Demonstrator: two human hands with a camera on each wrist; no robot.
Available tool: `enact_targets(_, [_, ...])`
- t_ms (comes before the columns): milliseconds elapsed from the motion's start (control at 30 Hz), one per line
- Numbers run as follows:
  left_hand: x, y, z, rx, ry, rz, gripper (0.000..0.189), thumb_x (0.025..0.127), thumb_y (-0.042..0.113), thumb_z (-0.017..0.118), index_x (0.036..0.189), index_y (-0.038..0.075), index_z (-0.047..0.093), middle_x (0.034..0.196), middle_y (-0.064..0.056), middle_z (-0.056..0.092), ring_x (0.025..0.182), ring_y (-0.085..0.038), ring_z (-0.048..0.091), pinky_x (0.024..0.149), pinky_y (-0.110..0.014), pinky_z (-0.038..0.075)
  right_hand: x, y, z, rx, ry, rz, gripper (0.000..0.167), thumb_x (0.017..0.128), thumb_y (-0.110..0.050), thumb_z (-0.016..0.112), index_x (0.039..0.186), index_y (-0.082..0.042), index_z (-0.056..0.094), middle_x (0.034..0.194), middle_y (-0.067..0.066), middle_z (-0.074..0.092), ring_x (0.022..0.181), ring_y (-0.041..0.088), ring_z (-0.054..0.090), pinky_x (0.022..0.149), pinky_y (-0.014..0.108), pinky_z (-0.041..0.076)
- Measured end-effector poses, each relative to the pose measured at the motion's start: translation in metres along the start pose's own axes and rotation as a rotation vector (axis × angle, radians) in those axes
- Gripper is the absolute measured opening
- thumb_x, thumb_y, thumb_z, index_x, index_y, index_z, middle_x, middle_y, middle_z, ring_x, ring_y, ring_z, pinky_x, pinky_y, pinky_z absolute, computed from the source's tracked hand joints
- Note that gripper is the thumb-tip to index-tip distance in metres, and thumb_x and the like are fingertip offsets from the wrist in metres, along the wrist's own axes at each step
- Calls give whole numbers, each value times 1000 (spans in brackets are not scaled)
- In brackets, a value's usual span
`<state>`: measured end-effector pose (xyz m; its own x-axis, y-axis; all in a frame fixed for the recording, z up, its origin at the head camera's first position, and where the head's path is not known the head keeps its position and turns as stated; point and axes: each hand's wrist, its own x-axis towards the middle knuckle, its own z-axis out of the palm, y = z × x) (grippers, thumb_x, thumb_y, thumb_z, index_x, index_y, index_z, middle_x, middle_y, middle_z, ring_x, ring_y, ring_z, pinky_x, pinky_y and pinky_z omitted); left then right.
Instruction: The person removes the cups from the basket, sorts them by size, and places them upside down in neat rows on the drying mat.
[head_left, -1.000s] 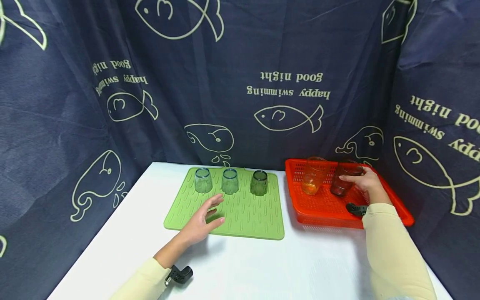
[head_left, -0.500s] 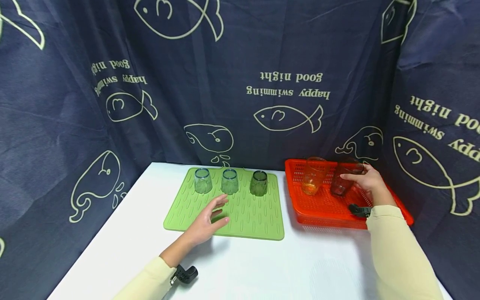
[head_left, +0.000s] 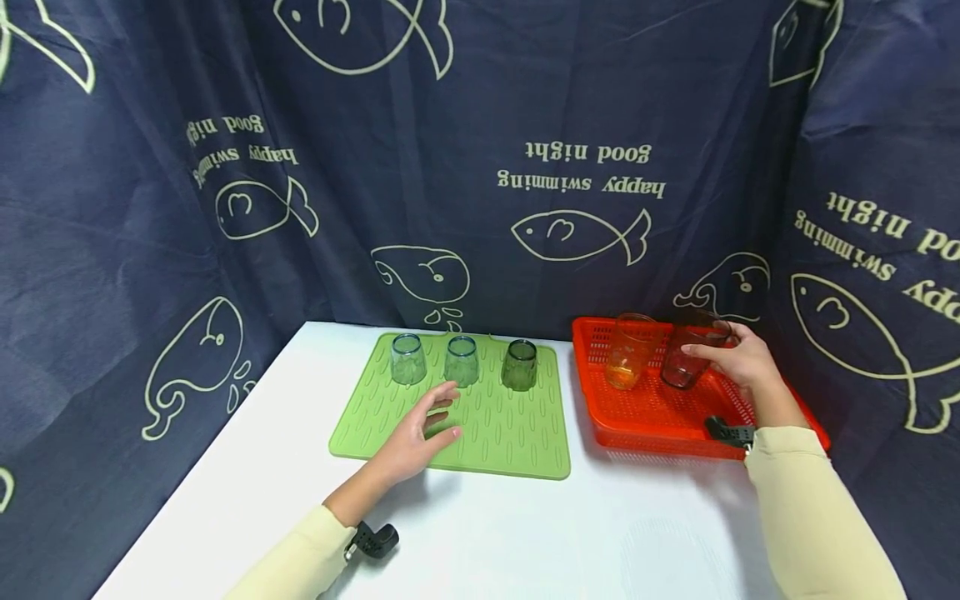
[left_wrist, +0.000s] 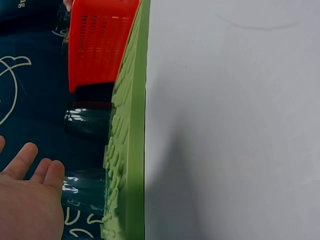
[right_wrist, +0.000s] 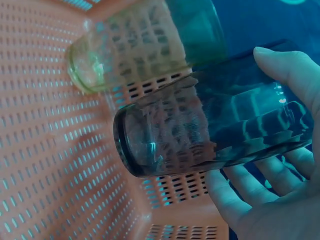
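Mat [head_left: 517, 433] (three glasses [head_left: 461, 367] atop) left of basket [head_left: 637, 421].

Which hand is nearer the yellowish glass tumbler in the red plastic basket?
The right hand, holding the dark glass tumbler beside it; the left hand is farther left, above the green textured mat.

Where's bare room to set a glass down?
Free: green mat right of the left hand, before the dark glass; white table before mat, between sleeves. Crowded: three glasses along the mat's back; rear of the red basket, where the right hand grips one glass beside another.
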<state>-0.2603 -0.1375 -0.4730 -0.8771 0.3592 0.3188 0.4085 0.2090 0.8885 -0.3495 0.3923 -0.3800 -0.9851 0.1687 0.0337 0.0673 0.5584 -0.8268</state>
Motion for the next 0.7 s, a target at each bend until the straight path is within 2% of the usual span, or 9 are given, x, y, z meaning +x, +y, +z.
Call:
enact_targets(100, [1, 0, -1, 1, 5, 13, 70, 97, 11, 69, 158, 19, 35, 154, -13, 47, 143, -37, 44, 120, -55, 38, -5, -3, 1, -23, 24, -15, 99, 88, -46, 79, 159, -3, 25, 149, 24, 41, 124, 38, 44, 87, 27, 58])
enact_targets(167, [2, 0, -2, 4, 5, 20, 70, 98, 11, 69, 158, 18, 35, 154, -14, 47, 143, -38, 45, 120, -55, 38, -10, -5, 2, -32, 43, -32, 97, 87, -48, 80, 158, -4, 29, 143, 17, 47, 125, 35, 43, 97, 41, 56])
enact_targets(233, [3, -1, -3, 8, 6, 27, 69, 97, 11, 69, 157, 17, 35, 153, -15, 47, 142, -38, 45, 120, -55, 39, -14, -8, 4, -22, 63, -49, 96, 86, -50, 80, 157, -6, 31, 133, 7, 53, 126, 31, 43, 102, 45, 52])
enact_targets(333, [5, 0, -4, 3, 8, 32, 69, 97, 9, 68, 157, 16, 35, 152, -16, 47, 141, -39, 46, 120, -55, 39, -23, -13, 7, 13, 87, -72, 95, 86, -50, 80, 157, -9, 33, 121, -10, 52, 124, 25, 45, 95, 33, 51])
enact_targets(433, [6, 2, -4, -5, 7, 30, 70, 97, 7, 68, 157, 16, 35, 151, -16, 48, 140, -39, 46, 119, -55, 40, -32, -18, 12, 55, 113, -97, 92, 87, -48, 80, 159, -14, 33, 119, -18, 49, 119, 19, 47, 85, 16, 48])
enact_targets(567, [8, 3, -4, -16, 5, 50, 70, 97, 6, 67, 158, 14, 34, 151, -17, 47, 139, -39, 47, 118, -57, 40, -44, -24, 20, 111, 134, -153, 85, 90, -41, 79, 159, -18, 34, 127, -15, 48, 112, 10, 48, 80, 6, 46])
enact_targets(700, [11, 3, -5, -32, 12, 86, 71, 96, 5, 68, 158, 14, 34, 151, -18, 46, 137, -39, 49, 117, -58, 41, -55, -31, 29, 129, 152, -215, 81, 91, -34, 79, 157, -17, 37, 135, -9, 48, 109, 4, 47, 81, 3, 46])
